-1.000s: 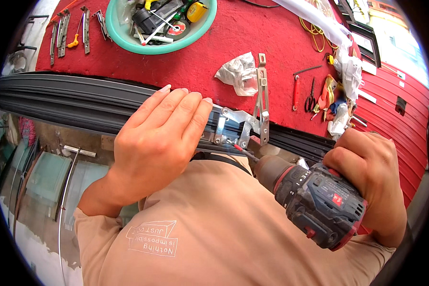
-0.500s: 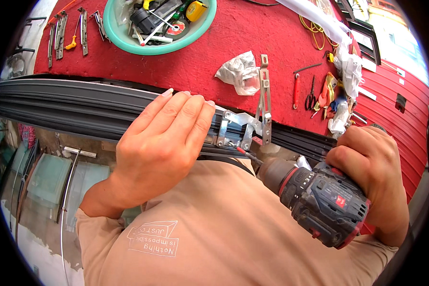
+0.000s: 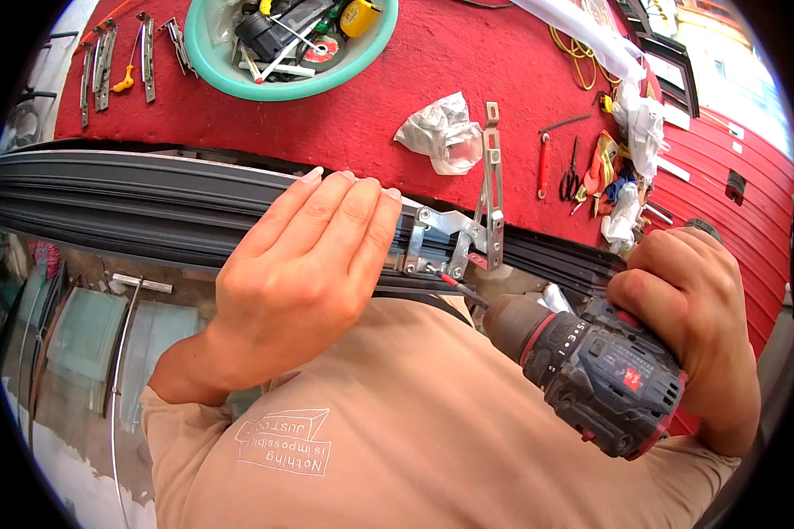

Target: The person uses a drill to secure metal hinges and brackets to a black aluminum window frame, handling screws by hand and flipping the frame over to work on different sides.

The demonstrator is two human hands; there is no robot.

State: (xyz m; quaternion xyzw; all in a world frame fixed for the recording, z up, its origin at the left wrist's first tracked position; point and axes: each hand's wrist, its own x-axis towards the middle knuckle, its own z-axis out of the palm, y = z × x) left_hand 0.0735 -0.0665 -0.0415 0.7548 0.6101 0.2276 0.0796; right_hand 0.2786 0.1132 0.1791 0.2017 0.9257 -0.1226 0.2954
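Observation:
My left hand (image 3: 304, 273) lies flat across a dark metal frame profile (image 3: 123, 194), its fingers stretched out side by side toward the far edge. The thumb is hidden. Just right of it, a silver linkage hinge (image 3: 441, 225) sits on the profile, with a slotted metal arm (image 3: 493, 167) pointing away from me. My right hand (image 3: 679, 291) is closed around the grip of a black and red cordless drill (image 3: 604, 375). The drill's bit (image 3: 463, 289) points left at a screw spot on the hinge's near side; whether the tip is seated there, I cannot tell.
A red-covered bench (image 3: 326, 132) lies beyond the profile. On it are a teal basin (image 3: 291, 86) of tools, several metal hinge strips (image 3: 104, 66), a crumpled plastic bag (image 3: 445, 137), a red-handled tool (image 3: 544, 167) and scissors (image 3: 572, 176). Glass panes (image 3: 86, 335) stand below left.
The drill and my right hand have shifted very slightly to the right. Bench items appear a little further left and up in view. My left hand stays on the profile.

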